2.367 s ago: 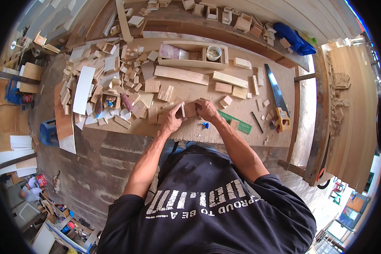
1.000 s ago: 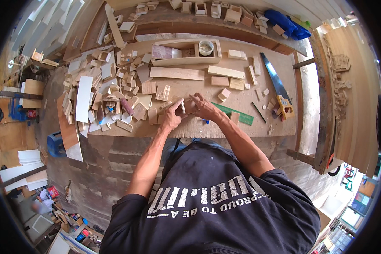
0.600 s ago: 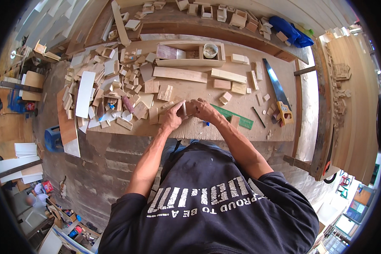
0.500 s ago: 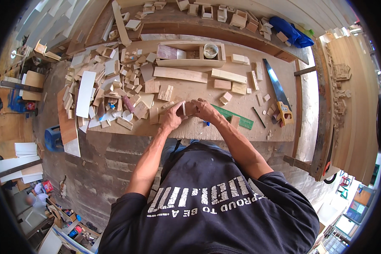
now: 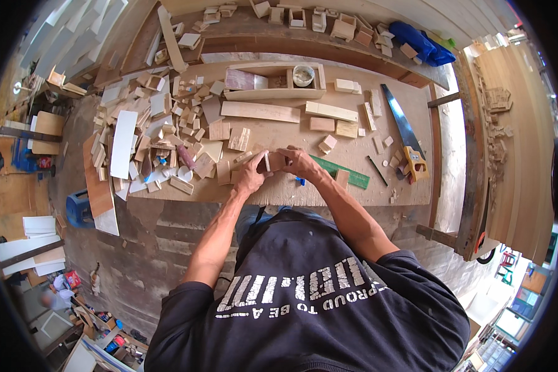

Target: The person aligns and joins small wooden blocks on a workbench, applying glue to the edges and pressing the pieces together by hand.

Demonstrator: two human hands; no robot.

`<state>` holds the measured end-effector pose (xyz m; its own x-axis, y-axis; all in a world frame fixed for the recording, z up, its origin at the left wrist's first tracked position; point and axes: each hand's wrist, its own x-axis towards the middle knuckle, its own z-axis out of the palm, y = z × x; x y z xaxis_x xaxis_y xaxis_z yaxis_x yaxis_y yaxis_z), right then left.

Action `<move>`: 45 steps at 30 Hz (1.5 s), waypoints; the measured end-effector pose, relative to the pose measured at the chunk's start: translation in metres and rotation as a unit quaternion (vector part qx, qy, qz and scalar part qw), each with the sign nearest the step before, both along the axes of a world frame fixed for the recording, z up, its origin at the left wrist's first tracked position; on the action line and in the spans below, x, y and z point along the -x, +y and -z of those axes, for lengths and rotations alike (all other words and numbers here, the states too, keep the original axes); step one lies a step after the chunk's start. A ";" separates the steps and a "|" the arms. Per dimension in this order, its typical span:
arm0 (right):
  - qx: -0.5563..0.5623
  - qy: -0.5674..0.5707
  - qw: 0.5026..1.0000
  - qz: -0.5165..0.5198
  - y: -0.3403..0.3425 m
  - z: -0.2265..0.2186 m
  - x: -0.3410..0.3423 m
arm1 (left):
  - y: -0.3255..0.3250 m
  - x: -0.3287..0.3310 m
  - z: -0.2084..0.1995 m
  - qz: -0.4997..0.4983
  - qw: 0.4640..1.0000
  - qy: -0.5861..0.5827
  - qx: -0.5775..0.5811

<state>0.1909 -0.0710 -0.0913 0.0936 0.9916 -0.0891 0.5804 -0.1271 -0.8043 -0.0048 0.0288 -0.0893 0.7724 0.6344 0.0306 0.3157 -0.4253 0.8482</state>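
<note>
- Long plywood workbench (image 5: 353, 186): left half buried under pale wood offcuts (image 5: 167, 136).
- Left hand (image 5: 252, 177) and right hand (image 5: 297, 163) pinch a small pale wooden block (image 5: 268, 162) at near edge, middle; fingers hide most of it.

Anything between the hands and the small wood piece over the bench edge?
Nothing visible. Both the left hand and right hand are already closed on the small wood piece, held between them just above the bench. The nearest scrap blocks lie to its left, apart from it.
</note>
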 end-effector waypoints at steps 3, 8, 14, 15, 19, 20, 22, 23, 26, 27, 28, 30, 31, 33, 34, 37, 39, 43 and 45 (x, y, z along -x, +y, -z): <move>0.003 -0.010 1.000 -0.006 0.002 -0.004 0.002 | 0.000 0.000 0.001 0.003 1.000 -0.005 -0.009; -0.012 -0.048 0.999 -0.011 0.002 -0.002 0.005 | -0.001 -0.001 -0.005 0.004 1.000 0.017 -0.025; -0.033 -0.073 0.997 -0.012 0.002 0.022 0.002 | 0.001 -0.005 -0.015 0.006 0.998 0.054 0.007; -0.026 -0.086 0.996 -0.014 0.002 0.023 0.002 | 0.000 -0.005 -0.017 0.004 0.998 0.061 0.007; -0.008 -0.067 0.998 -0.020 0.002 0.008 0.002 | -0.001 -0.007 -0.031 -0.011 0.995 0.089 0.036; -0.006 -0.074 0.997 -0.020 0.002 0.004 0.003 | 0.001 -0.004 -0.027 -0.010 0.996 0.081 0.029; -0.015 -0.047 0.999 -0.014 0.003 -0.012 0.002 | 0.008 0.005 -0.016 -0.012 0.998 0.064 0.016; -0.023 -0.012 1.000 -0.007 0.002 -0.032 0.002 | 0.011 0.009 -0.017 -0.012 0.996 0.027 0.087; 0.005 0.163 0.986 0.010 -0.009 -0.077 -0.003 | 0.011 0.008 -0.051 0.007 0.935 -0.088 0.343; 0.021 0.231 0.973 0.014 -0.012 -0.088 -0.006 | 0.009 0.007 -0.064 0.011 0.915 -0.099 0.391; 0.041 0.379 0.925 0.001 -0.014 -0.099 -0.005 | 0.009 0.009 -0.076 0.011 0.893 -0.111 0.435; 0.012 0.448 0.894 0.009 -0.017 -0.114 0.000 | 0.004 0.012 -0.089 0.007 0.830 -0.171 0.531; -0.003 0.481 0.877 0.016 -0.019 -0.118 0.001 | 0.003 0.012 -0.089 0.006 0.817 -0.173 0.550; -0.021 0.477 0.878 0.039 -0.020 -0.112 -0.001 | 0.005 0.015 -0.086 0.004 0.790 -0.178 0.586; -0.028 0.445 0.893 0.064 -0.021 -0.108 -0.002 | 0.004 0.016 -0.082 -0.023 0.802 -0.169 0.573; -0.012 0.349 0.930 0.111 -0.028 -0.080 -0.011 | 0.002 0.017 -0.061 -0.085 0.820 -0.150 0.546; 0.013 0.336 0.935 0.110 -0.035 -0.072 -0.009 | 0.001 0.024 -0.047 -0.106 0.817 -0.150 0.546; 0.057 0.363 0.928 0.056 -0.041 -0.073 0.009 | -0.007 0.034 -0.039 -0.060 0.790 -0.097 0.602; 0.101 0.299 0.946 0.070 -0.037 -0.082 0.017 | -0.013 0.034 -0.035 -0.049 0.771 -0.073 0.631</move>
